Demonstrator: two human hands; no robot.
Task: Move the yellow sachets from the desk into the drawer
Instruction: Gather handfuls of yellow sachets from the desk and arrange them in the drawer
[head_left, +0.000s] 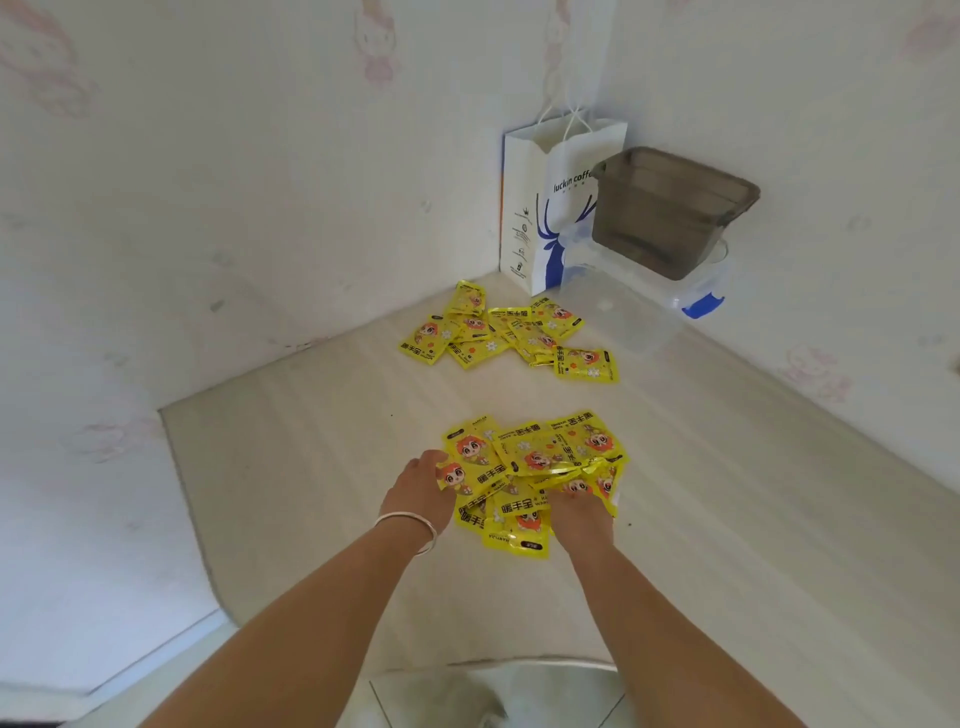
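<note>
Two heaps of yellow sachets on one desk (322, 467), near heap (540, 467) gripped by left hand (421, 493) and right hand (579, 512), fingers curled under, far heap (511, 332) of roughly ten untouched

Both hands grip a near pile of yellow sachets (535, 467) on the pale tabletop (311, 467): left hand (418, 493) at its left edge, right hand (579, 512) at its right. A second scatter of sachets (511, 332) lies farther back, near a white paper bag (540, 208) and a grey box (670, 208).
</note>
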